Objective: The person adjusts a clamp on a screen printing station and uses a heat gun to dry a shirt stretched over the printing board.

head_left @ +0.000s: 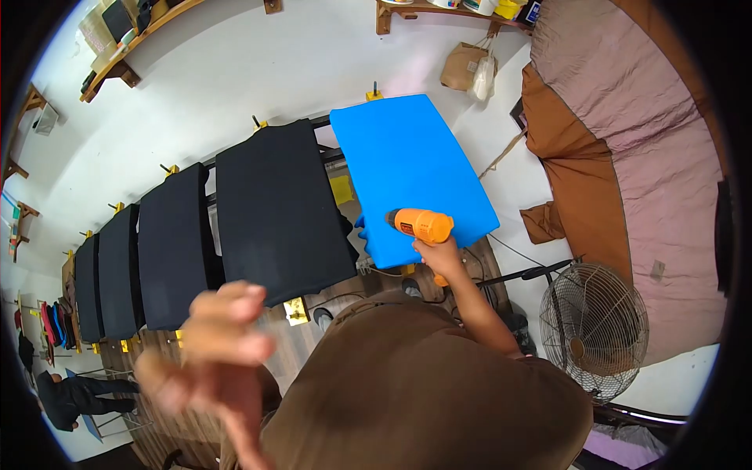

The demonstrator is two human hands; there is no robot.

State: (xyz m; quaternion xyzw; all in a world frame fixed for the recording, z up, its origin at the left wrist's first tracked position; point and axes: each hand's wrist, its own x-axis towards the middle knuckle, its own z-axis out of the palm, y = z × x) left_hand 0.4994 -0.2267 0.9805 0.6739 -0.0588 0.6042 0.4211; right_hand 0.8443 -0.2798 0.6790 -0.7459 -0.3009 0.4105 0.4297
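Observation:
My right hand (443,258) grips an orange heat gun (424,225), its dark nozzle pointing left over the near part of a bright blue shirt (411,164). The shirt lies stretched flat over a board, its loose fabric hanging at the lower left edge. My left hand (207,356) is raised close to the camera, blurred, with its fingers apart and nothing in them. Beyond it, a black shirt (278,211) covers the neighbouring board.
More dark shirts (174,251) lie on boards in a row to the left. A metal fan (594,329) stands at right, beside a brown and pink curtain (627,141). Shelves (149,39) line the wall. Another person (86,395) is at the far lower left.

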